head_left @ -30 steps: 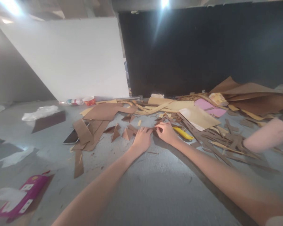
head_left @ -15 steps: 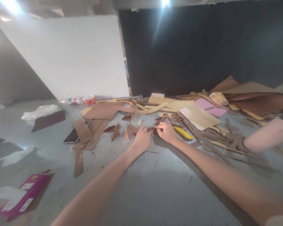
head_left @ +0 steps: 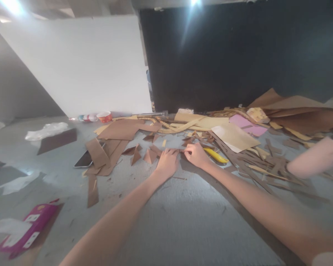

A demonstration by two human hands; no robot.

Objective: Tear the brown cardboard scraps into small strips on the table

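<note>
Side by side at the middle of the table are my left hand [head_left: 168,162] and my right hand [head_left: 195,153]. A small brown strip [head_left: 181,150] spans the gap between their fingertips, mostly hidden by the fingers. My right hand is closed in a pinch on its right end. The left fingers, bent and held together, press on its other end. Several folded brown triangular pieces [head_left: 150,156] stand just left of my left hand. Against the right wrist's far side lies a yellow-handled tool [head_left: 216,155], perhaps a cutter. Small brown scraps [head_left: 189,141] are scattered beyond my hands.
Brown sheets partly cover a phone [head_left: 84,161] at left. A purple tissue pack [head_left: 34,225] lies front left. Long brown offcuts [head_left: 266,173] spread at right, near another person's arm [head_left: 313,159]. Behind are a paper cup [head_left: 104,117], a pink sheet [head_left: 249,125] and upright panels.
Both hands stay in nearly the same place on the brown strip. The fingers shift very slightly, with a little more of the strip showing between them.
</note>
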